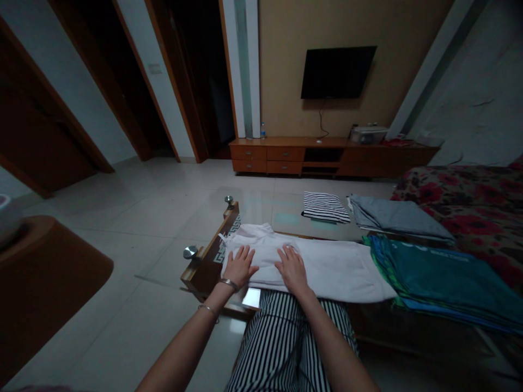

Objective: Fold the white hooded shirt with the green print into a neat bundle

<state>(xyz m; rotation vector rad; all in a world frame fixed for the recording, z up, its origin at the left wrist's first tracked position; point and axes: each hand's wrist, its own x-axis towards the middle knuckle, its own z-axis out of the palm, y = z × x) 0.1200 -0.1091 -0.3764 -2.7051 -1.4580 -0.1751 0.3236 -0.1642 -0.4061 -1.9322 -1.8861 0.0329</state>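
White trousers [335,267], or a similar long white garment, lie flattened lengthwise across the glass-topped table in front of my knees. A drawstring-like cord shows at the left end. My left hand [240,265] rests flat on that end, fingers spread. Further right, my right hand [292,268] also lies palm down on the white cloth with its fingers apart. Neither hand grips anything. The garment's right end touches a stack of folded green and blue clothes [445,272].
Behind lie a folded striped garment [324,207] and folded grey clothing [396,215]. Metal knobs [190,252] stand up at the table's left edge [210,256]. A floral-covered sofa [469,190] is at right, a brown stool-like piece [49,272] at left, and a low cabinet [286,155] beyond.
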